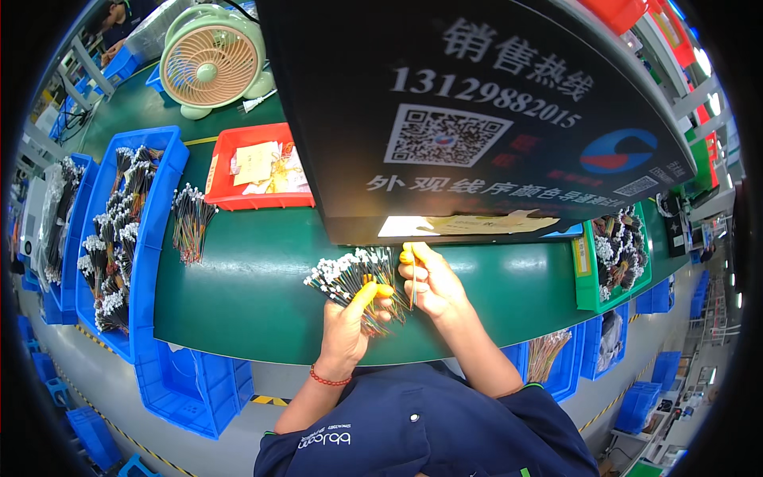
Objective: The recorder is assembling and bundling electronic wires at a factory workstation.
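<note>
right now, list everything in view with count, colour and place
fan: 1, green and tan, far left
red bin: 1, red, far side of table
long blue bin: 1, blue, left
green bin: 1, green, right
other blue bins: several, blue, around table
black machine: 1, black, ahead
table: 1, green, centre
wire pile: 1, multicoloured, white-tipped, table left
wire bundle: 1, dark, white-tipped, left hand
thin wires: count unclear, multicoloured, right fingertips
bracelet: 1, red, left wrist
left hand: 1, yellow-tipped, centre
right hand: 1, yellow-tipped, centre
</note>
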Tool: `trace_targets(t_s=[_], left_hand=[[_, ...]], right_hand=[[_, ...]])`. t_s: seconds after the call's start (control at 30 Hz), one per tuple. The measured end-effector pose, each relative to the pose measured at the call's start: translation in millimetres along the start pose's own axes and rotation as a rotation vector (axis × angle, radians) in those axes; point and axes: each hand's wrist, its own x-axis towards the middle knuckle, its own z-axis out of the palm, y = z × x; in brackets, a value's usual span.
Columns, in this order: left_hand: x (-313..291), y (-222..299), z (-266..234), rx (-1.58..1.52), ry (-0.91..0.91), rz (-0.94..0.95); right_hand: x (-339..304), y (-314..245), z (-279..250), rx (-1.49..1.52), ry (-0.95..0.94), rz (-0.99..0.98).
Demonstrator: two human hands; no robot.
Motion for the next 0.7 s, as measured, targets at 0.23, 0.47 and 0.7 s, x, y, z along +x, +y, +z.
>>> trace_targets(t_s=[0.23, 0.47, 0.7], left_hand=[[-0.8, 1.6, -8.2, -0.097, -0.055, -0.025], [-0.4, 4.9, -5.8, -0.017, -0.062, -0.039], [0.9, -3.6, 1.5, -0.041, -0.027, -0.028]], right_hand=[[-14.8, 0.3, 0.3, -0.206, -0.022, -0.159], [-28.8, 3.0, 14.0, -1.0, -0.011, -0.343], [-19.5, 21.9, 9.0, -0.745, -0.171, -0.548]])
